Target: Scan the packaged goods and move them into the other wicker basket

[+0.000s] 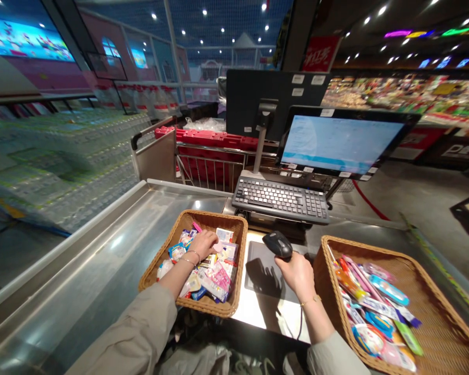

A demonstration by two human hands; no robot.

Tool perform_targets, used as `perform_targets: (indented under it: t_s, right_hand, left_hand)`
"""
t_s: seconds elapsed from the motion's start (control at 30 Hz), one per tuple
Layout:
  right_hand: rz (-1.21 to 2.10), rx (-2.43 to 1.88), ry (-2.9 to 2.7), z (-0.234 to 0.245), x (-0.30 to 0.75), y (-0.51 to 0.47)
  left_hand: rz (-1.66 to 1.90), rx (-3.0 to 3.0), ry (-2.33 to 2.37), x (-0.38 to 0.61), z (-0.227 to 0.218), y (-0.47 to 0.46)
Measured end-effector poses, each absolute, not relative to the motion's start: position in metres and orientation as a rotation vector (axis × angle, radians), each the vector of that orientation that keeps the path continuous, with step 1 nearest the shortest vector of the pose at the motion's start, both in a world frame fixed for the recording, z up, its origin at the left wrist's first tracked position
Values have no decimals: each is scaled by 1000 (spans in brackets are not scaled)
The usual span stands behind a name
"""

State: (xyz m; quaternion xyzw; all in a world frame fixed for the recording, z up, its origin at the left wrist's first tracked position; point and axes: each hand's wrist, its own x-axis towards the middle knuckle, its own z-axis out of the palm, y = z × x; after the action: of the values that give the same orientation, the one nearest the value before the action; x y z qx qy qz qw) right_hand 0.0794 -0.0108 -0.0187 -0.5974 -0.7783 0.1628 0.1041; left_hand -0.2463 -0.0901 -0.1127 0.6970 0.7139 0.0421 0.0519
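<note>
My right hand (300, 273) is wrapped round the handle of a black barcode scanner (278, 244), held above the lit counter between two wicker baskets. My left hand (204, 244) reaches into the left wicker basket (240, 260), its fingers curled down among small packaged goods (219, 276). A pale pink, rounded piece (218, 246) shows by the fingertips; whatever the fingers grip is mostly hidden. The right wicker basket (449, 307) holds several colourful packages, among them a blue oval pack (389, 289) and a green one (409, 337).
A black keyboard (281, 199) sits behind the scanner, below a lit monitor (340, 140). Another screen (273, 99) shows its back. The metal counter (113, 250) extends left. Beyond it are a shopping cart (211, 164) and stacked bottled goods (54, 166).
</note>
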Motion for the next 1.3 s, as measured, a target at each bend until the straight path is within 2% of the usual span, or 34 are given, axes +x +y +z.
perform_targets:
  t_s: [0.4, 0.8, 1.3]
  right_hand:
    - [494, -1788, -2294, -19, 81, -13]
    - [464, -1788, -2275, -20, 86, -12]
    - [474, -1499, -2315, -16, 63, -25]
  left_hand:
    - [-24, 2185, 1967, -257, -120, -71]
    - [-33, 2167, 2049, -261, -125, -76]
    - [390, 2013, 2519, -220, -73, -101]
